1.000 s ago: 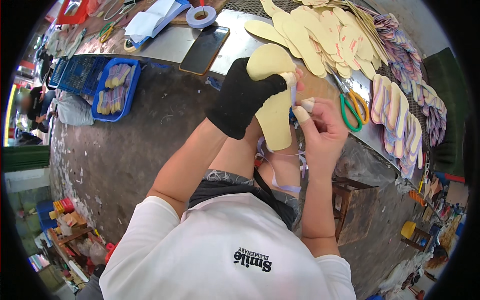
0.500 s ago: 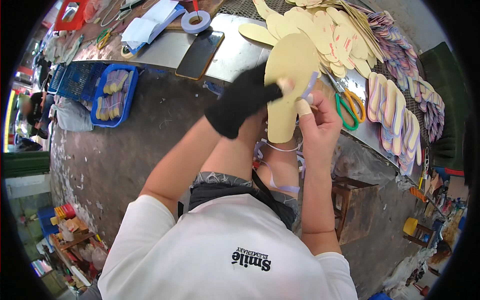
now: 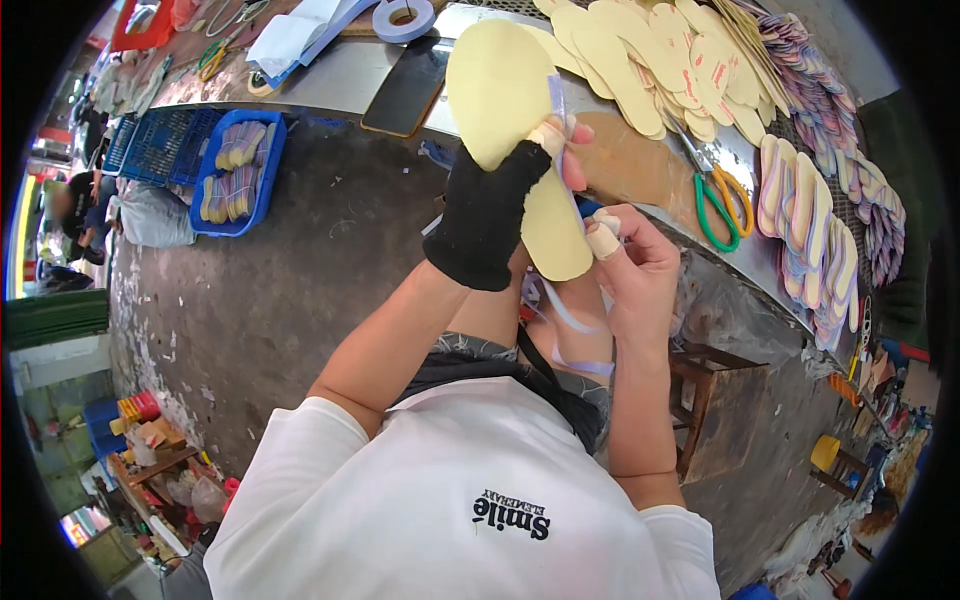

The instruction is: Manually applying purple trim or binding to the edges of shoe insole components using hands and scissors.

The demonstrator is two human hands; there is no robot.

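Observation:
My left hand [image 3: 495, 200], in a black fingerless glove, grips a pale yellow insole [image 3: 497, 85] by its narrow middle, with the broad end pointing up and away. A thin lavender tape strip [image 3: 557, 97] runs along the insole's right edge, under my left fingertips. Beside the narrow lower end, my right hand [image 3: 640, 262] is closed in a pinch on the strip; its thumb and a finger are wrapped in beige tape. The pinch itself is partly hidden. Loose lavender tape [image 3: 568, 318] hangs in curls over my thighs.
On the metal bench lie a dark phone [image 3: 405, 88], a lavender tape roll [image 3: 403, 17], green-and-orange scissors [image 3: 722, 205], loose yellow insoles [image 3: 620, 70] and stacks of edged insoles [image 3: 800, 215]. A blue basket [image 3: 262, 195] with insole bundles stands left. A wooden stool [image 3: 725, 415] is at right.
The insole has swung left and tilted, its broad end now farther left. My left hand has shifted its hold onto the middle and edge. My right hand has slid down towards the narrow end.

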